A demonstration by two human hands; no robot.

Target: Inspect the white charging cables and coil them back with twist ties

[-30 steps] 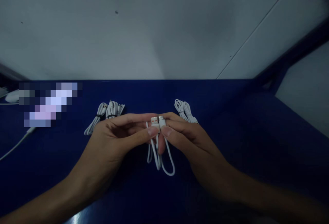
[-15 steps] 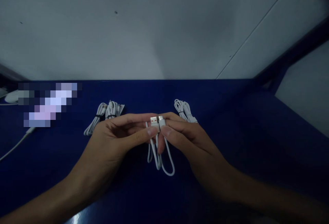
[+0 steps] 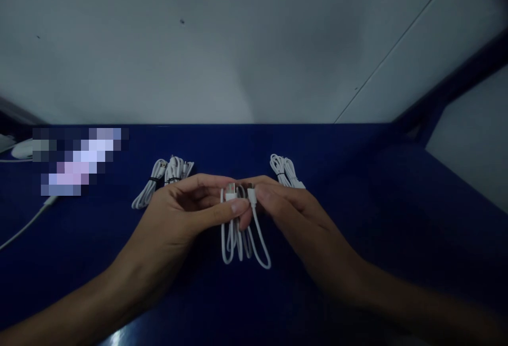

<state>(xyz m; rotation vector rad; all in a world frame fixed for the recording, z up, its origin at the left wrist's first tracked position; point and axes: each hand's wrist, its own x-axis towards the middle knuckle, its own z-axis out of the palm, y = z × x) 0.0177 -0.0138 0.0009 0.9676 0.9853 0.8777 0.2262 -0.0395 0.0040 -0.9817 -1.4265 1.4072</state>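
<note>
Between my two hands, above the blue table, is a white USB cable (image 3: 264,253) gathered into loops that hang down. My left hand (image 3: 186,211) pinches it near the flat USB plug (image 3: 230,191), thumb across the loops. The thumb and fingers of my right hand (image 3: 296,216) close on the smaller plug (image 3: 251,194) at the other end. Behind my left hand lie bundled white cables (image 3: 148,187), with dark ties around them. Past my right hand rests another white cable bundle (image 3: 283,169), partly covered by the fingers.
At the left, a pixelated bright object (image 3: 83,161) has a white cord (image 3: 27,224) running from its lower end. A white rounded object (image 3: 24,149) lies beyond it. The blue table (image 3: 222,147) meets a pale wall (image 3: 238,60) at the back.
The two plugs, side by side before, are now farther apart. The USB plug has turned and shifted slightly left, and the loops have spread. My right fingers have shifted on the smaller plug.
</note>
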